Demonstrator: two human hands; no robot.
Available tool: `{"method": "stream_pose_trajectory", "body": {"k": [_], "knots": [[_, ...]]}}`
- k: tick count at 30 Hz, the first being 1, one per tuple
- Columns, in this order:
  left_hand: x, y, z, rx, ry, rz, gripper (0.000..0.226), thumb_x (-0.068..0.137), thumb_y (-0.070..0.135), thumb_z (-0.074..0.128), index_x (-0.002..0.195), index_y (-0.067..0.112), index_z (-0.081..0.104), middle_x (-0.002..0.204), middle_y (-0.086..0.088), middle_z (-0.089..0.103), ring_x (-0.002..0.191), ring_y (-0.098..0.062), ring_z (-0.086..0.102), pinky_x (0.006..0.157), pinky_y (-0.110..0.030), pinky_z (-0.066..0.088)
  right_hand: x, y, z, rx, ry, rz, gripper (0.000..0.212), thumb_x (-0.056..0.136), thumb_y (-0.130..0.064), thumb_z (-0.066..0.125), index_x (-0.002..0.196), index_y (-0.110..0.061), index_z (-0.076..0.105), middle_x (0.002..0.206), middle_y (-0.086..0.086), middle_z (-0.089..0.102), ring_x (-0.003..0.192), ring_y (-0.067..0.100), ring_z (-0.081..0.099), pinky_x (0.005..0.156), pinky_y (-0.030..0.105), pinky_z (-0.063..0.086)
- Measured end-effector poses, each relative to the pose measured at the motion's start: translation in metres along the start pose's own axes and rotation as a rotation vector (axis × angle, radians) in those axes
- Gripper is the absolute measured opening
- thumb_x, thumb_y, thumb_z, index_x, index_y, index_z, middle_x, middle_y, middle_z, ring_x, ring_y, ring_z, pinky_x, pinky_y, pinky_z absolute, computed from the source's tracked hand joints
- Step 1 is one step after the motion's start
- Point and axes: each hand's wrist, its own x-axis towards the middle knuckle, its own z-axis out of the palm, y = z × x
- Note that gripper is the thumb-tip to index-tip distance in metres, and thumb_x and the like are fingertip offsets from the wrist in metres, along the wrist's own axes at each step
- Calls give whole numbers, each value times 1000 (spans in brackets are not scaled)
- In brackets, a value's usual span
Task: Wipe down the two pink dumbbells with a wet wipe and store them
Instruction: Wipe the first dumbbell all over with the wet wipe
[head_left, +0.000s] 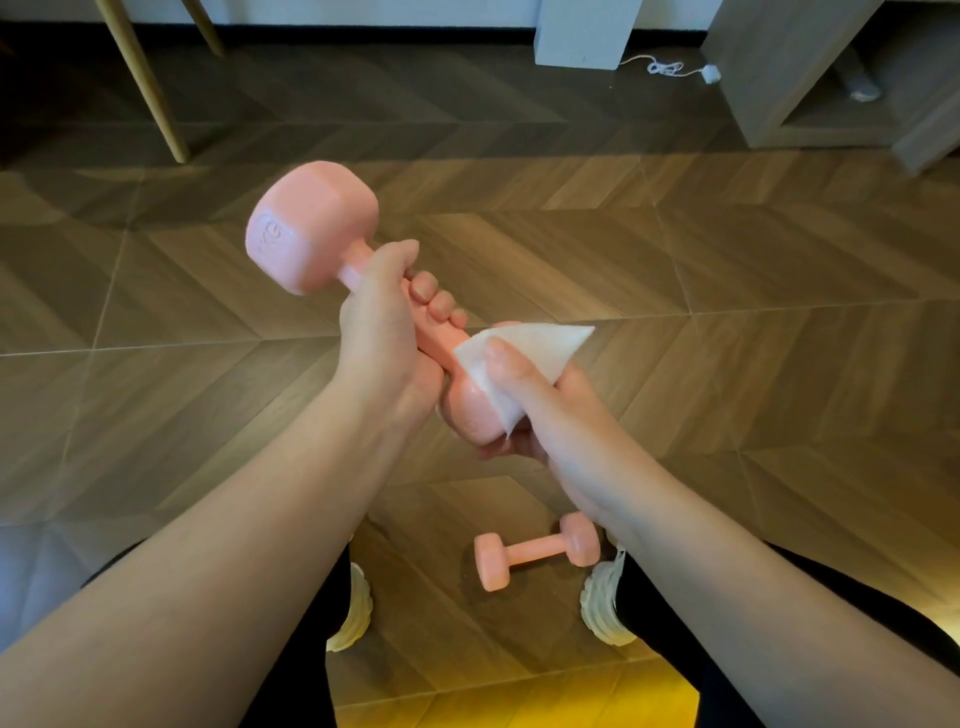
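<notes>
At the far left we see two slim, pale wooden legs slanting down to the floor, which is laid in brown wood-grain planks set in a chevron pattern with a soft sheen.

Next comes the held dumbbell, lifted in the air at the middle of the view and tilted, its far head up and to the left. It is matte pink with a smooth rubbery-looking coat; the head is blocky with flat facets and rounded edges, and raised lettering shows on its end face, too blurred to read. The left hand grips the narrow round handle, fingers curled tightly round it. The near head is glossy, as if damp.

The white wet wipe, thin and folded to a point, lies over that near head. The right hand cups it there, thumb pressing on top and fingers wrapped beneath.

Below, the second dumbbell lies on the floor between two cream ridged-sole shoes.

At the upper right, a white cable lies coiled beside a grey cabinet.

We count two dumbbells, one wipe, two hands, two shoes.
</notes>
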Motion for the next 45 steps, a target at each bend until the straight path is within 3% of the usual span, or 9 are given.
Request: {"method": "stream_pose_trajectory", "body": {"k": [6,9,11,16,22,27,34,40,45], "knots": [[4,7,0,-53,15,-3,30,95,17,53,70,20,36,48,8,31,39,-8,30,42,-22,33,-5,-10,-14,-30,-272,-47,37,90,-28,59,123,-13,51,99,8,61,92,22,59,78,50,56],[2,3,-1,-73,31,-26,29,95,18,53,71,20,35,49,8,30,40,-8,28,44,-23,32,-6,-9,-7,-176,-190,-194,29,87,-8,69,106,6,52,82,-6,62,72,0,62,62,19,54],[0,1,0,-73,32,-33,28,94,17,54,73,20,36,49,8,30,40,-9,29,43,-23,32,-5,-6,-2,-182,-99,-253,33,83,-6,73,99,15,53,78,5,61,66,4,61,58,16,52],[-2,3,5,-74,-14,-7,29,95,15,49,71,19,34,48,7,27,39,-10,27,41,-21,32,-2,-6,-1,13,3,-34,17,82,-46,66,96,-38,68,87,-3,72,81,13,68,62,31,57],[-1,9,3,-111,-61,0,34,94,16,49,64,20,34,48,7,26,40,-10,25,43,-23,30,-5,-12,-14,247,-265,188,59,83,-54,59,126,-14,57,115,22,66,98,37,67,77,44,60],[-3,4,-1,-21,12,6,30,91,22,61,66,20,44,55,6,47,46,-10,47,52,-22,45,-6,-6,-10,178,-221,101,57,85,-38,66,133,-12,48,123,24,62,102,32,65,74,37,58],[0,6,1,-50,18,-1,30,94,17,54,70,20,37,48,7,30,38,-9,29,42,-21,33,1,-6,3,45,-49,14,41,86,-54,62,113,-22,62,100,14,66,81,18,65,58,30,56],[4,7,-4,-58,42,-31,28,94,17,53,71,20,37,47,9,30,38,-8,28,40,-21,32,-3,-8,-13,47,-290,56,49,89,-33,59,133,-14,46,112,15,62,102,24,62,81,39,55],[0,3,-5,-56,26,-27,28,93,16,54,71,19,37,47,8,31,37,-9,29,40,-21,34,-2,-1,-1,-44,-73,24,48,79,-43,71,120,-27,53,107,8,68,95,22,69,76,43,60]]}}
